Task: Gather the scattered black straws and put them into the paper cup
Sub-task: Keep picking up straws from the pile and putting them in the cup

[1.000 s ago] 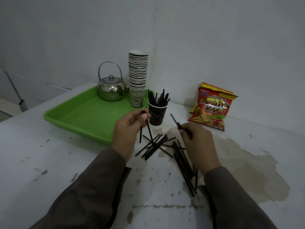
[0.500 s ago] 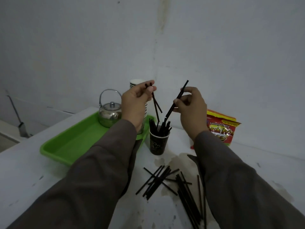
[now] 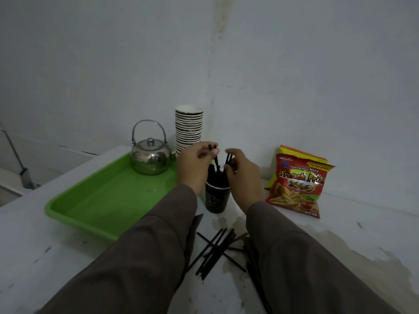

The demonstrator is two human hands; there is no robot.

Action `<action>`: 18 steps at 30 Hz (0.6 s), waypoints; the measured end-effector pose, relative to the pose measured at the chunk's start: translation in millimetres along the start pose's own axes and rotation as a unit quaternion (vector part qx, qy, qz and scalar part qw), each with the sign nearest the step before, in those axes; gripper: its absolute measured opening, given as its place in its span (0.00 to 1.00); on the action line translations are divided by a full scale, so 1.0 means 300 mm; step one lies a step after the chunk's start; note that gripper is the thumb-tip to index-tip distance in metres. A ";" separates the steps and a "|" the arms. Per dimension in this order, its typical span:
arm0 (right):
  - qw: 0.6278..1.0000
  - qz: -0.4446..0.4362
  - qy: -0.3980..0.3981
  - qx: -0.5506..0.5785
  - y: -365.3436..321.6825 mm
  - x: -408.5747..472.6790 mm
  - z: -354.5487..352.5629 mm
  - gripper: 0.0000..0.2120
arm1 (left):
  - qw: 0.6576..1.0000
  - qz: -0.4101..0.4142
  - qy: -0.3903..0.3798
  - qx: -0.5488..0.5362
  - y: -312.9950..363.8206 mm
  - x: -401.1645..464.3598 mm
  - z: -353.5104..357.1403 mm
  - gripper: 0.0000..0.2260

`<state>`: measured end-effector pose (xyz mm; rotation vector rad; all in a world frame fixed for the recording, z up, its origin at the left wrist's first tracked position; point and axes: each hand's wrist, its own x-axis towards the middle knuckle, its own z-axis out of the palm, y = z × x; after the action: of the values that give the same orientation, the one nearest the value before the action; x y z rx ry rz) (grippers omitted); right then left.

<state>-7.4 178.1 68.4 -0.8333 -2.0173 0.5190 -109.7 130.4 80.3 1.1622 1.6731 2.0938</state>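
Both hands raised over the dark paper cup (image 3: 217,199) standing on the white, stained desk (image 3: 353,223) just right of the green plastic tray (image 3: 95,200). Left hand (image 3: 195,166) pinching thin black straws (image 3: 214,160) between thumb and fingertips, upper ends poking out by the thumb, lower ends reaching down into the cup among the black straws already standing there. Right hand (image 3: 243,171) pinching another black straw (image 3: 228,160) near its top, held nearly upright, lower end down in the cup too. Cup partly hidden between the two wrists, its rim crowded with dark straw ends. Nearer on the desk, between the two brown sleeves, a loose pile of scattered black straws (image 3: 216,252) lying crossed over one another; more of them running under the right sleeve (image 3: 317,268), count not clear. At the far end of the tray, a shiny metal kettle (image 3: 150,158) with an upright bail handle, and just right of it a tall stack of paper cups (image 3: 188,130) close to the wall corner. To the right of the cup, leaning against the wall, a red and yellow French fries snack bag (image 3: 298,184), a second yellow bag edge showing behind it
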 end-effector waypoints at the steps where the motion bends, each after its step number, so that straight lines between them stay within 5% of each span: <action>1: 1.000 0.003 -0.004 -0.018 0.004 0.000 0.002 0.15 | 0.999 0.010 -0.008 0.037 -0.015 -0.006 0.000 0.08; 6: 0.993 -0.017 -0.054 -0.103 0.012 -0.001 -0.002 0.11 | 0.969 0.089 -0.069 0.219 -0.061 -0.035 -0.008 0.12; 10: 0.996 -0.008 -0.073 -0.042 -0.016 -0.009 -0.024 0.14 | 0.927 0.142 -0.108 0.331 -0.067 -0.053 -0.019 0.15; 18: 0.996 -0.005 0.060 0.064 -0.073 -0.161 -0.155 0.12 | 0.921 0.244 -0.022 0.304 0.011 -0.208 -0.067 0.17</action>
<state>43.3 130.3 79.9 -0.7587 -1.8568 0.5728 -81.1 76.8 55.2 1.9657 2.2863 1.7859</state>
